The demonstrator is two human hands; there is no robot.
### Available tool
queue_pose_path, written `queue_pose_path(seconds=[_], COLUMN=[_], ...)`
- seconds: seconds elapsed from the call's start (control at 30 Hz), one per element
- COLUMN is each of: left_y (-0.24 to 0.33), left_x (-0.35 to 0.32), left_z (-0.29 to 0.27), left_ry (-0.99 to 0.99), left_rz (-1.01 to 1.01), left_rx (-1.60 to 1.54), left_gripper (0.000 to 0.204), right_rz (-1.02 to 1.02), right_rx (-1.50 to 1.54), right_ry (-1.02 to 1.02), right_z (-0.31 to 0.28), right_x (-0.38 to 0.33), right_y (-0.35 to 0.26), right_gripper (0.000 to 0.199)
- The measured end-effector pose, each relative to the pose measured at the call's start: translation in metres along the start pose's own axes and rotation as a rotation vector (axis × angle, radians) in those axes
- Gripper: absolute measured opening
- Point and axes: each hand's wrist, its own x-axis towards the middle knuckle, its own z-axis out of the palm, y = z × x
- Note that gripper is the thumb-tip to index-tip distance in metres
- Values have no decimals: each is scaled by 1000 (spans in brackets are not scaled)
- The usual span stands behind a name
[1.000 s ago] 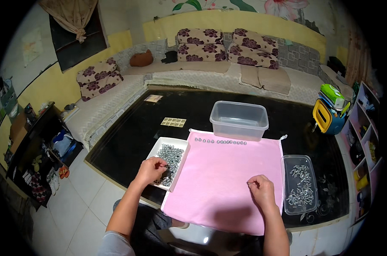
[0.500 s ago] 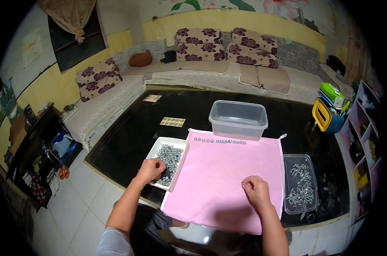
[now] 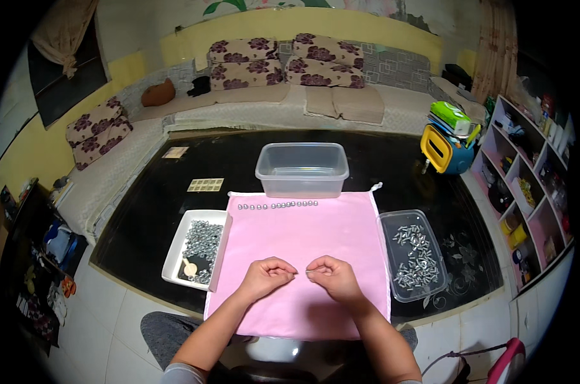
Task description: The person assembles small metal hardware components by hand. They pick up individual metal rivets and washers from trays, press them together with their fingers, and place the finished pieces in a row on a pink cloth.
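Over the pink cloth, my two hands face each other with a narrow gap between their fingertips. My left hand is closed in a pinch; whatever it holds is too small to make out. Thumb and forefinger of my right hand grip a small silver bolt, of which only a bit shows. Left of the cloth, a white tray holds many small silver nuts and a pale round-headed piece. On the right, a clear plastic tray contains loose silver bolts.
Small metal pieces form a row along the cloth's far edge. Behind them stands a clear plastic tub on the dark table. A yellow card lies far left; a blue-and-yellow container stands far right, near shelves.
My left hand has left the white tray and come over the cloth, near my right hand. The right hand keeps its pinch on the bolt. The whole view has shifted toward the right.
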Motion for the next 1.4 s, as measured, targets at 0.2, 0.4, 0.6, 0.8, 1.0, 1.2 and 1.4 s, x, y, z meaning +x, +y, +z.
queue_pose_path(seconds=[0.2, 0.4, 0.6, 0.8, 1.0, 1.2, 1.4], left_y=[-12, -13, -13, -15, -12, -16, -17], left_x=[6, 3, 3, 4, 3, 4, 6], left_z=[20, 19, 18, 17, 17, 16, 17], left_ry=[48, 82, 78, 50, 52, 65, 67], left_rz=[61, 35, 50, 43, 41, 55, 70], left_rx=[97, 120, 9, -52, -68, -40, -133], left_gripper=[12, 12, 14, 13, 13, 13, 13], right_rz=[11, 21, 13, 14, 42, 76, 40], right_rx=[-74, -175, -187, -119, 44, 139, 202], right_ry=[-4, -7, 0, 16, 7, -9, -2], right_z=[2, 7, 7, 7, 9, 7, 9], right_x=[0, 1, 2, 4, 5, 7, 6], right_y=[-1, 0, 3, 7, 7, 12, 11], right_gripper=[10, 10, 10, 9, 10, 13, 17])
